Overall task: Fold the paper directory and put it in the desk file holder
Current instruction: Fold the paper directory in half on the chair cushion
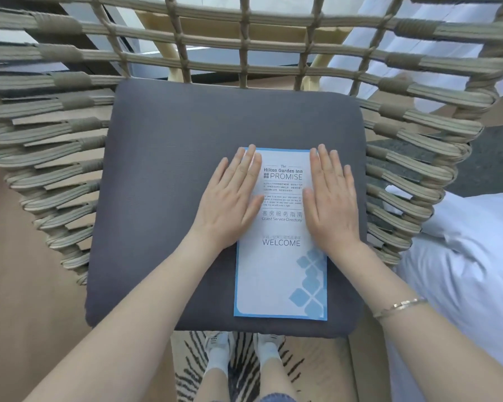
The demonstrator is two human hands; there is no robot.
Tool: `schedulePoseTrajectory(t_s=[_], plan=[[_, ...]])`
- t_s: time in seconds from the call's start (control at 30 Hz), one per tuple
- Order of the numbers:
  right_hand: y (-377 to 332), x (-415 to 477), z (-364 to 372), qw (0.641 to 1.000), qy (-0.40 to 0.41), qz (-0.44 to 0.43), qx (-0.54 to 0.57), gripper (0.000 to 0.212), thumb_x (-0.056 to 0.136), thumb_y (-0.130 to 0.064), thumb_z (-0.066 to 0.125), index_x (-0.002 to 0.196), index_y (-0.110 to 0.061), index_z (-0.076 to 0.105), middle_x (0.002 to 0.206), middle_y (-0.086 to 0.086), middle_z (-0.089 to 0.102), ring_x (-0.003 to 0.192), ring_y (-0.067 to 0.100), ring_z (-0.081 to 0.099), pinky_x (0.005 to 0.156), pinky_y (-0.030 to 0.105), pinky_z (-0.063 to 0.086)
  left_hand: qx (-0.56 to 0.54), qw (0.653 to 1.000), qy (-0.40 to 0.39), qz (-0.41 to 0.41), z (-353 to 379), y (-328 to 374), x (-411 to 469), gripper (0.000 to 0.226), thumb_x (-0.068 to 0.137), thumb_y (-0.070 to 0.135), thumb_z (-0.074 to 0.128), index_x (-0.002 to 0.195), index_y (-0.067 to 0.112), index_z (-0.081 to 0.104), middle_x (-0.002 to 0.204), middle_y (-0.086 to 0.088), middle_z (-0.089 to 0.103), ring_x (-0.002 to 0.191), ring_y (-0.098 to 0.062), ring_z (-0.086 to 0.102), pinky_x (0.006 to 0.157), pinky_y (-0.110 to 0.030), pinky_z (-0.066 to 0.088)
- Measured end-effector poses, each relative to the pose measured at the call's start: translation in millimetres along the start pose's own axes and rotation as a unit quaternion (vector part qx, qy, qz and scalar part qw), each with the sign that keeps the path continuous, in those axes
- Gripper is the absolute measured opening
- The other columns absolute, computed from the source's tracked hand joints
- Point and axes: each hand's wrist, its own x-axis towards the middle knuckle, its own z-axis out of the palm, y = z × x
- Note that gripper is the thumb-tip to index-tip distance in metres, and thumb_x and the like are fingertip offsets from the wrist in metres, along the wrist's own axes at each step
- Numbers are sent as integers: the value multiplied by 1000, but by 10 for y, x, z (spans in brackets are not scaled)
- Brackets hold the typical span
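The folded paper directory (280,256) lies flat on the grey seat cushion (163,198) of a woven chair (55,134) — front panel up. The 2 hands press its upper half, left hand (230,204) and right hand (331,198) flat, fingers spread, gripping nothing.

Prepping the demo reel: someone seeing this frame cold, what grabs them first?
First the white, blue-edged paper directory, folded narrow and lying flat right of centre on the dark grey seat cushion, its "WELCOME" print readable. Next the two hands pressing it flat: left hand on its left edge, right hand on its right edge, palms down. Around them, the woven rope chair frame fills the upper view.
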Motion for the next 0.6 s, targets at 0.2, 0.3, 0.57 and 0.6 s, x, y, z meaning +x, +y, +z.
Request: schedulePoseTrajectory(t_s=[0.2,0.3,0.57,0.6], plan=[[-440,-979,213,999,-8,-28,15,57,100,-22,32,153,-4,32,162,10,28,151,30,24,123,47,15,-49,998,24,8,294,740,-901,57,100,24,31,151,1,25,161,-14,21,150,-27,17,122,-45,15],[-430,-1232,470,999,-37,-16,-35,55,101,-24,30,152,-4,35,160,10,29,150,32,26,121,51,22,-42,999,6,-10,534,841,-1101,56,98,22,31,149,0,29,159,-13,24,147,-29,23,119,-46,19],[-300,-1258,667,996,-43,-27,-77,59,100,-30,29,154,-6,25,162,10,21,150,26,19,122,47,17,-11,1000,-26,-2,732,745,-1143,56,103,29,16,152,2,21,160,-14,21,149,-28,19,123,-42,10],[-268,-1263,631,996,-43,-24,-72,61,99,-31,31,153,-4,26,161,11,23,150,25,21,122,45,17,-11,1000,-28,5,708,712,-1153,57,103,31,18,152,1,23,160,-15,22,149,-28,20,122,-42,12]])
